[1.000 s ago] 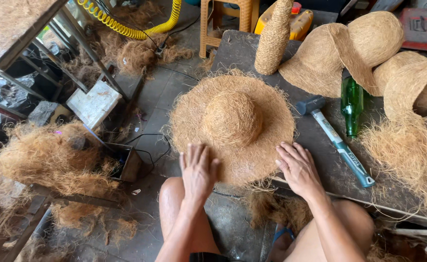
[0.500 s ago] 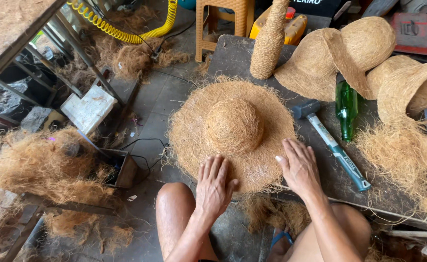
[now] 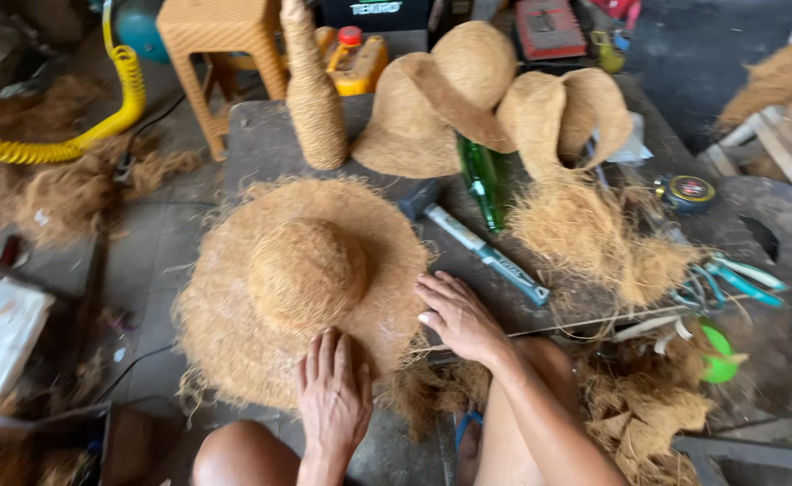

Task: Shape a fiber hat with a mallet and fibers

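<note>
A wide-brimmed hat of brown coconut fibre (image 3: 301, 279) lies crown up on a dark wooden board (image 3: 261, 144). My left hand (image 3: 333, 391) rests flat on the near edge of its brim, fingers together and pointing away. On the brim's right edge lies my right hand (image 3: 457, 315), palm down with fingers spread. Neither hand grips anything. A hammer with a grey handle (image 3: 486, 252) lies just beyond my right hand.
Two more fibre hats (image 3: 441, 99) (image 3: 558, 112), a fibre-wrapped bottle (image 3: 315, 99) and a green glass bottle (image 3: 484, 180) stand farther back. Loose fibre (image 3: 594, 238), scissors (image 3: 729, 279) and a tape measure (image 3: 688, 191) lie at right. A plastic stool (image 3: 220, 49) and yellow coiled hose (image 3: 72, 135) are at left.
The view has shifted right and closer. My left hand has slid along the near brim toward the right; my right hand stays on the brim's right edge.
</note>
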